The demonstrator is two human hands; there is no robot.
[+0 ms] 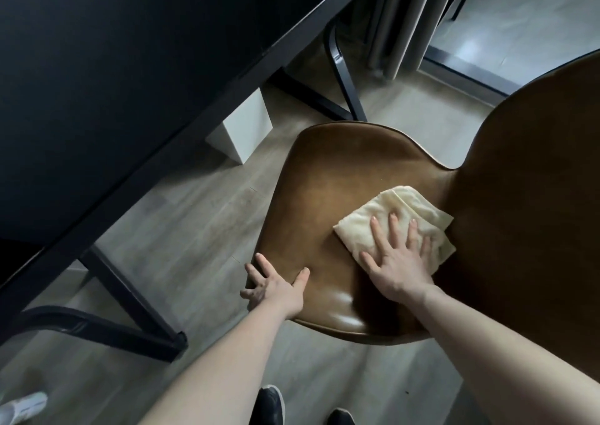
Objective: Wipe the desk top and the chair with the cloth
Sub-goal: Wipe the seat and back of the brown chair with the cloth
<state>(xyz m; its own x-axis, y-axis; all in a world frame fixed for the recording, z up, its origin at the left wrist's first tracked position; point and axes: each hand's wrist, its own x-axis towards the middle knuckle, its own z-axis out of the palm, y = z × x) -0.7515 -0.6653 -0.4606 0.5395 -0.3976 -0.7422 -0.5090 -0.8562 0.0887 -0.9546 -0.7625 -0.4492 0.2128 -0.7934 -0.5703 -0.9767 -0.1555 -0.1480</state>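
At the left, the black desk [97, 67] stands above the wooden floor [194, 216], with a white box [243, 129] under its edge. The left hand [276, 289] holds the brown chair [341, 203] at the seat's near-left rim, thumb on top and fingers curled beneath. Farther right, the right hand [397, 262] presses the folded cream cloth [402, 210] flat onto the seat beside the backrest, its grip spread with fingers straight.

One head cam, wide-angle, looks steeply down and fwd from above the person's arms. Close to brown chair seat [341, 197] at centre; black desk [113, 67] runs off toward 10 o'clock, floor [194, 213] between.
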